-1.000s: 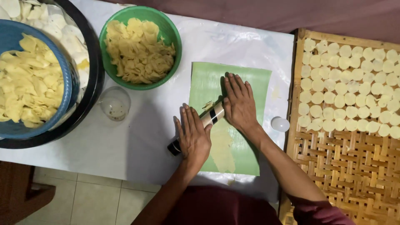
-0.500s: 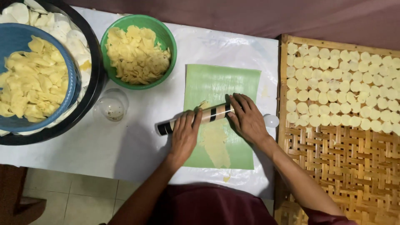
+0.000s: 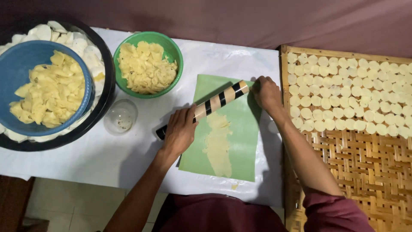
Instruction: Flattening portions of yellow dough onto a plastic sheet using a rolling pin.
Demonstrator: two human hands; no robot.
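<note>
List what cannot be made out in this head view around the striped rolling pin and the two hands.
- Striped black-and-cream rolling pin: both ends covered by the left hand and right hand.
- Woven bamboo tray: cut off by the right and bottom edges.
- Large black basin: cut off at the left edge; its contents lie mostly under the blue bowl.
- Small clear glass cup: contents too small to tell.

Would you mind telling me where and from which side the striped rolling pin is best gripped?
Probably at its two ends, from above. The rolling pin lies flat and slanted across the green sheet, its middle over the flattened dough. The left hand presses on the near, dark end and the right hand on the far end, palms down, which leaves the middle free to roll.
</note>
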